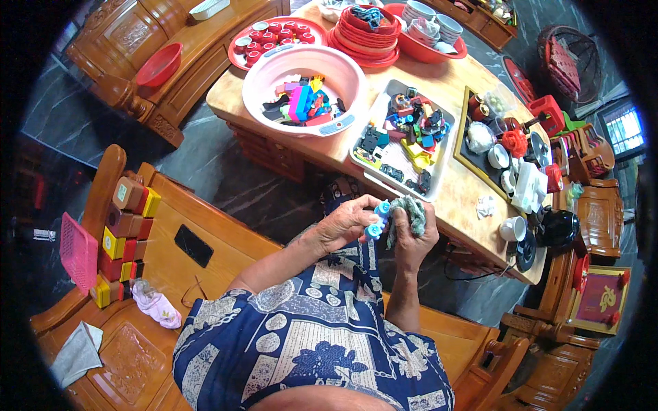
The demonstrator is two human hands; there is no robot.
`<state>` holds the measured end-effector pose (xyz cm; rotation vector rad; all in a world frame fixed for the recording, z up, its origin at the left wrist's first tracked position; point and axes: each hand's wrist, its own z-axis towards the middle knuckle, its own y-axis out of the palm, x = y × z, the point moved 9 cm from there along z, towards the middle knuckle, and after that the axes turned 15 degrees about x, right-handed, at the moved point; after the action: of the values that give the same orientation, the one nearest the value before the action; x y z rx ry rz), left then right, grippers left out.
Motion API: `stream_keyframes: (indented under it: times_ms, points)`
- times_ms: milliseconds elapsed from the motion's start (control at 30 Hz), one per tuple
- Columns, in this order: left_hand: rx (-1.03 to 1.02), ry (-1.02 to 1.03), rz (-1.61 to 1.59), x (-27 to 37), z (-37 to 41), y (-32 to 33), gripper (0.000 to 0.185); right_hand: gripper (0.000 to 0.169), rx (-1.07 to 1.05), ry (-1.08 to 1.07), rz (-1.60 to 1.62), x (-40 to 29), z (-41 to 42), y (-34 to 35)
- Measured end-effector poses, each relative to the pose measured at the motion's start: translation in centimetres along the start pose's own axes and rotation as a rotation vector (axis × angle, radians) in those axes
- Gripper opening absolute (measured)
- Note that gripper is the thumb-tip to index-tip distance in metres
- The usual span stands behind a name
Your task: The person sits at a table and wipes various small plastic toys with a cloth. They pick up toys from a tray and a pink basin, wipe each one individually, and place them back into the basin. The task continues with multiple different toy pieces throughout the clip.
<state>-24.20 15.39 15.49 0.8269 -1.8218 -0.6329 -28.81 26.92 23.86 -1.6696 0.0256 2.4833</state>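
Note:
Above my lap, my left hand [352, 220] pinches a small light-blue toy piece [378, 221] with round, wheel-like ends. My right hand [414, 234] grips a crumpled grey-green cloth [408, 213] right beside the toy; whether the two touch I cannot tell. Just beyond my hands, a white tray [360, 160] on the wooden table holds building bricks and dark toy wheel bases [393, 173]. To its left stands a pink plastic basin [259, 85] with more coloured bricks and toy pieces [306, 103] in it.
On the table [334, 149] are a platter of red cups [275, 38], stacked red plates [360, 43], a red basin of bowls [429, 49] and a black-and-gold tea tray [465, 110]. A phone [194, 245] and stacked boxes [123, 231] rest on the wooden bench [169, 205] to my left.

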Motion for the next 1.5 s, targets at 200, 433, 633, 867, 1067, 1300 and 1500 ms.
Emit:
stream_keyframes:
  times_ms: [200, 433, 633, 867, 1067, 1300, 1500]
  points:
    - [-0.007, 0.098, 0.018, 0.5, 0.1, -0.4, 0.046, 0.017, 0.043, -0.015, -0.025, 2.0, 0.9, -0.9]
    - [0.014, 0.152, -0.207, 1.7, 0.9, -1.1, 0.027, 0.019, -0.002, -0.08, -0.012, -0.3, -0.6, 0.0]
    - [0.163, 0.304, -0.163, 2.1, 1.5, -2.3, 0.02, 0.025, -0.096, -0.272, -0.021, -3.8, -2.8, 1.8]
    - [0.132, 0.397, -0.093, 2.5, 0.9, -1.4, 0.023, 0.026, -0.131, -0.369, -0.005, -4.1, -3.3, 3.0]
    - [0.105, 0.188, -0.117, 0.7, 0.6, -0.4, 0.024, 0.023, -0.064, -0.305, -0.067, -2.4, -1.8, 2.0]
    - [0.039, 0.108, -0.163, -0.3, 0.5, 0.1, 0.025, 0.022, -0.005, -0.242, -0.069, -0.7, -0.5, 1.0]
    - [0.045, 0.133, -0.126, -0.2, 0.4, -0.3, 0.022, 0.02, 0.038, -0.083, -0.07, 1.6, 0.6, 0.7]
